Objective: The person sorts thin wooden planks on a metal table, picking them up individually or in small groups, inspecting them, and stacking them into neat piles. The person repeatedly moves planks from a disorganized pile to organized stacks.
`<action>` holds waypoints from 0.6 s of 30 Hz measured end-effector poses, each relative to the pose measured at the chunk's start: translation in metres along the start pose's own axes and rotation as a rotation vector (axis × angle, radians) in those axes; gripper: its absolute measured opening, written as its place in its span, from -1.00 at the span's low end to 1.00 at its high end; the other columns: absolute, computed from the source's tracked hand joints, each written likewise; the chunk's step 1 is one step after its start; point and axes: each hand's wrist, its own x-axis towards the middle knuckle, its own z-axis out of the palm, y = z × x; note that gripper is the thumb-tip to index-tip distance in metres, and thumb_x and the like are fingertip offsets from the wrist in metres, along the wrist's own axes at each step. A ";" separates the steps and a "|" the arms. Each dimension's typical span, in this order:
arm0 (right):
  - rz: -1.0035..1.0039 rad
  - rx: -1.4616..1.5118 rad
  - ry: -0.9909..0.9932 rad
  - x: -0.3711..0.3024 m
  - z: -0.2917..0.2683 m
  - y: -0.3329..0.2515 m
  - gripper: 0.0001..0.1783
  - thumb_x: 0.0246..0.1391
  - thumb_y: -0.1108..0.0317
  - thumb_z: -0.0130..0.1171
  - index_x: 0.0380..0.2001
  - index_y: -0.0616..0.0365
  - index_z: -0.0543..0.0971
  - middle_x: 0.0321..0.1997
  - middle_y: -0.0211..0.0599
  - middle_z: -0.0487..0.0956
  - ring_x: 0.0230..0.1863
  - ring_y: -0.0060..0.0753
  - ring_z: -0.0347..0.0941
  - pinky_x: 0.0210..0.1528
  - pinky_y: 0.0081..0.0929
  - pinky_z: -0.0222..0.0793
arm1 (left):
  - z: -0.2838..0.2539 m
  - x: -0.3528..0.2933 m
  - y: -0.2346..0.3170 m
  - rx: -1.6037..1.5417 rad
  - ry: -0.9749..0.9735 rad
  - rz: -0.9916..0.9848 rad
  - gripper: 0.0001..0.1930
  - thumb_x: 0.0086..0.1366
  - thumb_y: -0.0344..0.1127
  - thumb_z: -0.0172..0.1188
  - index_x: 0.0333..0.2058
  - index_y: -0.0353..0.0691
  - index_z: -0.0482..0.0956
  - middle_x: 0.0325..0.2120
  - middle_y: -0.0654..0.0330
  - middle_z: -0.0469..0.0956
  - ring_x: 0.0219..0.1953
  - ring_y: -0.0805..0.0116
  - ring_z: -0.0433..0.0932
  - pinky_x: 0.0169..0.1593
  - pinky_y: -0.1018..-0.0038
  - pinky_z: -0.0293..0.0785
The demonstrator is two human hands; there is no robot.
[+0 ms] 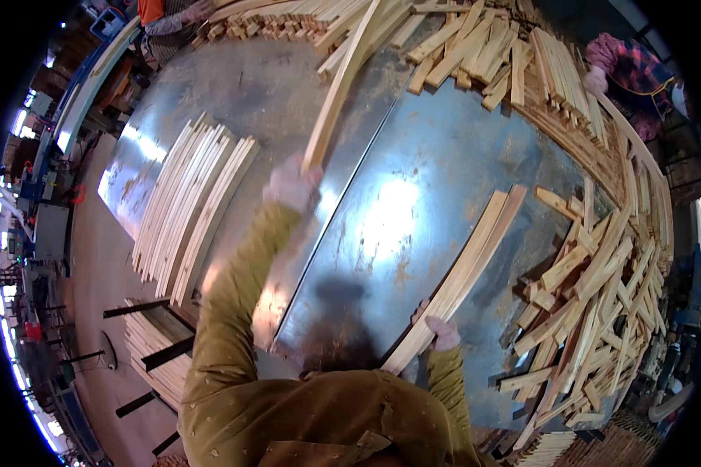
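Note:
My left hand [292, 187] is closed round the near end of a long wooden strip [336, 101], which reaches away from me toward the stacks at the far edge. Low on the right, my right hand [442, 331] grips a small bundle of wooden strips [463, 272] lying slantwise, their near ends close to my body. Part of that hand is hidden behind the wood. Both arms are over a shiny metal table [374, 167] with a seam running across it. To the left of my left arm, a row of pale strips [187, 202] lies side by side on the table.
A loose heap of short wood pieces [600, 288] covers the right side. More strips [475, 50] are piled at the far edge. Co-workers stand far left [167, 23] and far right [635, 74]. At lower left, strips [152, 346] rest on a rack with dark metal arms [167, 354].

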 end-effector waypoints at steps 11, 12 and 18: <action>0.027 -0.005 0.150 0.001 0.003 0.002 -0.44 -0.18 0.48 0.43 -0.05 0.30 0.47 -0.18 -0.19 0.56 -0.20 -0.22 0.55 -0.13 -0.26 0.57 | 0.060 0.193 0.063 -0.235 0.350 0.201 -0.46 0.27 -0.25 0.24 0.20 -0.22 0.38 -0.04 -0.07 0.59 0.01 0.12 0.59 0.06 0.28 0.50; 0.013 -0.037 0.130 0.005 -0.005 0.010 -0.43 -0.16 0.49 0.41 -0.01 0.33 0.46 -0.12 -0.14 0.57 -0.16 -0.21 0.55 -0.10 -0.25 0.57 | 0.071 0.170 0.043 -0.198 0.343 0.355 -0.43 0.27 -0.23 0.25 0.22 -0.22 0.36 -0.04 -0.08 0.59 0.03 0.14 0.58 0.06 0.31 0.49; -0.102 -0.447 0.253 0.025 0.007 -0.010 -0.44 0.19 0.12 0.20 0.06 0.42 0.50 -0.05 -0.01 0.61 -0.05 -0.18 0.53 0.04 -0.32 0.45 | 0.167 -0.095 -0.086 -0.648 -0.971 0.090 -0.39 0.29 -0.16 0.29 0.22 -0.33 0.36 -0.04 0.13 0.59 -0.06 0.31 0.55 -0.02 0.37 0.52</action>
